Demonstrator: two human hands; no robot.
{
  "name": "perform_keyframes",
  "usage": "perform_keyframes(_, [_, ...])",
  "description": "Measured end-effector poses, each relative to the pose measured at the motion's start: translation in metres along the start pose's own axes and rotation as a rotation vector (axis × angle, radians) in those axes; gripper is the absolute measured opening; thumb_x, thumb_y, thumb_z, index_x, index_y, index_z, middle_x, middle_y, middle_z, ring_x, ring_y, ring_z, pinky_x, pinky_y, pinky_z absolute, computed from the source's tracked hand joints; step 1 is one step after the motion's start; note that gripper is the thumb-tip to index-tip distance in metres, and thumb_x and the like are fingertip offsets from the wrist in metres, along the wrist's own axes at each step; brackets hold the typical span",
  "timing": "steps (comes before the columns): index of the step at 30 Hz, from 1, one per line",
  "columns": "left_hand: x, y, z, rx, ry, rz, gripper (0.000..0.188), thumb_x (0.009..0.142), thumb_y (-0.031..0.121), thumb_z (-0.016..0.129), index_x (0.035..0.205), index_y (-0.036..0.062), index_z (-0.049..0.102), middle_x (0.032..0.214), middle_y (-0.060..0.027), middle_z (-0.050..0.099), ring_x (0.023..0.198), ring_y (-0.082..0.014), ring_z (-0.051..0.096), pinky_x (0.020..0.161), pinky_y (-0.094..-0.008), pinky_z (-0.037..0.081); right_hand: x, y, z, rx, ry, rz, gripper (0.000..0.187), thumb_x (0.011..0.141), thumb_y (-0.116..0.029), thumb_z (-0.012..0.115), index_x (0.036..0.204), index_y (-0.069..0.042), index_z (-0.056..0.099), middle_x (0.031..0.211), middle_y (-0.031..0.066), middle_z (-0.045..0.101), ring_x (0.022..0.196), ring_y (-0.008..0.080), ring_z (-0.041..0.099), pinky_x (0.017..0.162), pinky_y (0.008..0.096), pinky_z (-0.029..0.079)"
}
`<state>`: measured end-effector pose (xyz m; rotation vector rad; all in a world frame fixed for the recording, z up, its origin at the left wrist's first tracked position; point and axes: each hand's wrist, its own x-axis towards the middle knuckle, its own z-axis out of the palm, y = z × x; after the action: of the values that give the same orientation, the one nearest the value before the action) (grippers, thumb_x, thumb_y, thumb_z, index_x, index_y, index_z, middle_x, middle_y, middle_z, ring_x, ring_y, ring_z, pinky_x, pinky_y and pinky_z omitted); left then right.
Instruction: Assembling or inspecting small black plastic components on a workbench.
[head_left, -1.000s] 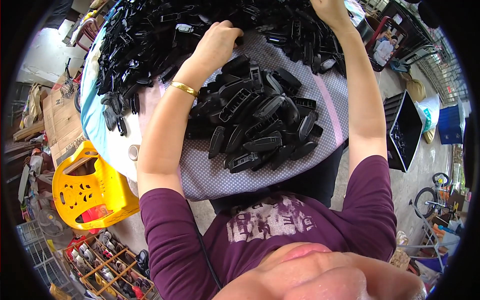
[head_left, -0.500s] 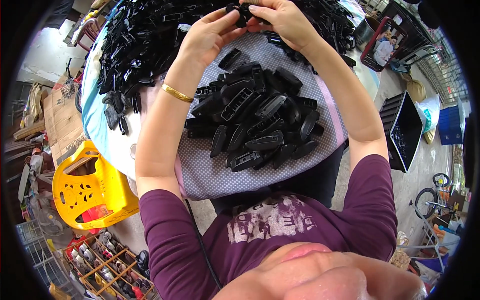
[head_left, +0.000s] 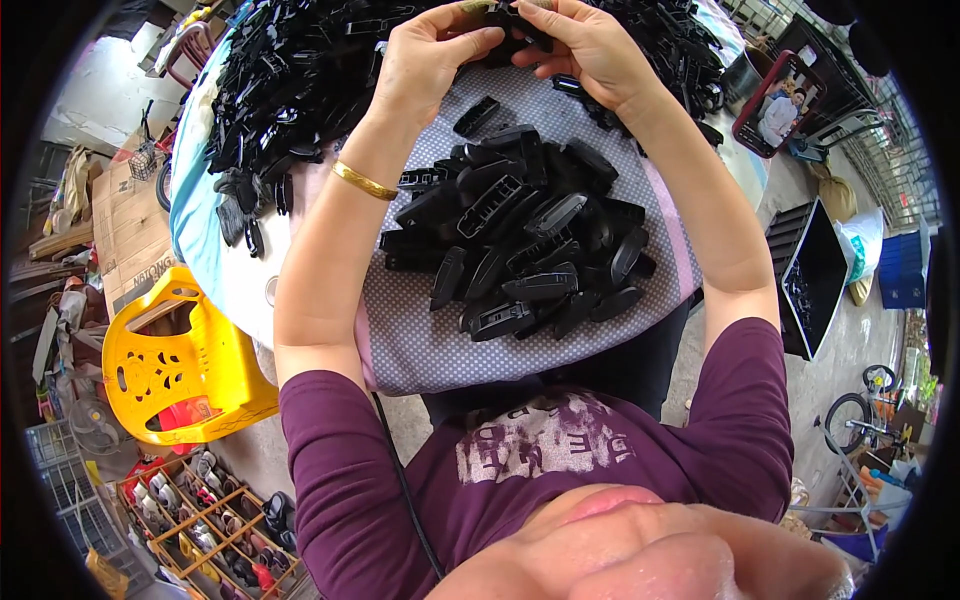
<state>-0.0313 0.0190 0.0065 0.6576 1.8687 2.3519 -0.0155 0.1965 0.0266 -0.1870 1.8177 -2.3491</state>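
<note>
Both hands are raised over the far side of the table, at the upper edge of the view. My left hand (head_left: 428, 62) pinches a small black plastic part (head_left: 514, 28) between thumb and fingers. From the other side, my right hand (head_left: 592, 52) grips the same part, thumb on top. Fingers and the picture's edge hide much of it. Nearer me, a loose heap of oblong black plastic pieces (head_left: 520, 235) lies on the dotted grey cloth (head_left: 420, 360). One single black piece (head_left: 476, 116) rests apart, between the heap and my hands.
A large mound of black plastic parts (head_left: 290, 85) covers the table's far left, with more at far right. A phone (head_left: 776, 104) stands on the right. Beyond the table are a black crate (head_left: 812, 285), a yellow plastic chair (head_left: 185, 365) and a shoe rack (head_left: 215, 520).
My hands have shifted slightly right and up, and the black part sits closer to the upper edge. The whole view has moved a little. The heap keeps its arrangement.
</note>
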Motion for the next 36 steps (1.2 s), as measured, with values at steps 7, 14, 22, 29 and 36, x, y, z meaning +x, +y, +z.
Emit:
perform_keyframes(7, [0.000, -0.011, 0.007, -0.121, 0.072, -0.016, 0.025, 0.086, 0.001, 0.059, 0.111, -0.0027, 0.059, 0.099, -0.0075, 0.065, 0.084, -0.0128, 0.062, 0.076, -0.0243, 0.051, -0.002, 0.011, 0.008, -0.319, 0.093, -0.330, 0.019, 0.089, -0.018, 0.059, 0.096, 0.000, 0.058, 0.077, 0.0055, 0.061, 0.059, 0.0100, 0.059, 0.049, 0.0219, 0.049])
perform_keyframes(14, [-0.001, 0.007, -0.002, -0.343, 0.001, -0.114, 0.024, 0.089, 0.009, 0.056, 0.112, -0.0005, 0.058, 0.097, -0.0086, 0.065, 0.084, -0.0173, 0.063, 0.078, -0.0267, 0.051, -0.006, 0.008, 0.013, -0.398, 0.021, -0.218, 0.022, 0.087, -0.019, 0.062, 0.096, 0.001, 0.057, 0.077, 0.0071, 0.061, 0.062, 0.0109, 0.059, 0.051, 0.0236, 0.049])
perform_keyframes(22, [0.011, 0.005, 0.002, -0.587, -0.474, 0.300, 0.020, 0.089, 0.009, 0.055, 0.106, -0.0009, 0.061, 0.093, -0.0091, 0.065, 0.084, -0.0170, 0.062, 0.078, -0.0260, 0.049, -0.014, 0.010, 0.013, -0.489, -0.082, -0.442, 0.020, 0.083, -0.017, 0.066, 0.075, 0.001, 0.063, 0.062, -0.0035, 0.052, 0.058, 0.0047, 0.046, 0.051, 0.0227, 0.039])
perform_keyframes(29, [-0.007, 0.037, -0.001, -0.234, -0.053, -0.087, 0.020, 0.086, 0.005, 0.059, 0.105, -0.0003, 0.061, 0.093, -0.0074, 0.065, 0.082, -0.0149, 0.062, 0.074, -0.0241, 0.050, -0.002, -0.012, -0.012, -0.610, -0.378, -0.418, 0.022, 0.080, -0.014, 0.068, 0.094, 0.002, 0.065, 0.074, 0.0014, 0.062, 0.070, 0.0068, 0.052, 0.063, 0.0232, 0.044])
perform_keyframes(36, [-0.025, 0.052, 0.020, 0.785, -0.710, 0.037, 0.040, 0.076, 0.030, 0.072, 0.109, 0.0074, 0.065, 0.074, -0.0056, 0.065, 0.065, -0.0115, 0.058, 0.063, -0.0227, 0.046, 0.025, -0.030, -0.136, -1.443, 0.586, -0.357, 0.029, 0.070, -0.026, 0.069, 0.090, -0.005, 0.069, 0.085, 0.0145, 0.067, 0.081, 0.0264, 0.065, 0.075, 0.0348, 0.050])
